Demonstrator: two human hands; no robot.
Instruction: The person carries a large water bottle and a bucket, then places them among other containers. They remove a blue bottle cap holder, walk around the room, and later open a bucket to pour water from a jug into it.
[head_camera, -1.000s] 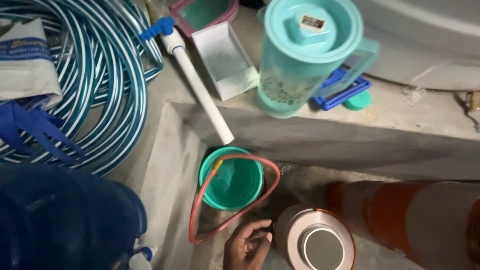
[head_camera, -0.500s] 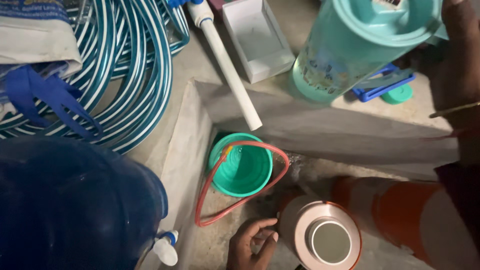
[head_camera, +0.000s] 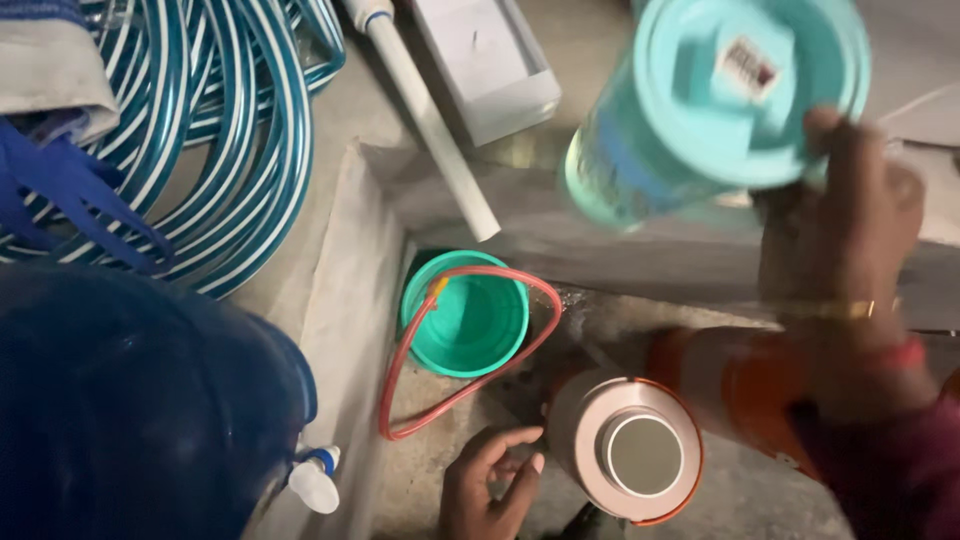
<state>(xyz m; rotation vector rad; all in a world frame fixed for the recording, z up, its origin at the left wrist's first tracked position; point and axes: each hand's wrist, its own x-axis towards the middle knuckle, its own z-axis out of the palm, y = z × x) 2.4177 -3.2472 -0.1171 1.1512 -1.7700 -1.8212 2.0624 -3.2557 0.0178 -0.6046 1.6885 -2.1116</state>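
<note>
Jug (head_camera: 715, 110) now lifted by right hand (head_camera: 850, 215), motion-blurred; handle hidden.

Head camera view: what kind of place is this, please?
Probably a household washing or water-storage corner. A coiled striped hose lies on bare concrete, a green bucket sits in a sunken concrete basin, and the right hand lifts a teal lidded jug.

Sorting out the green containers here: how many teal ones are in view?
2: a lidded teal jug lifted in the right hand, and an open teal bucket down in the trough. Others may be out of frame.
</note>
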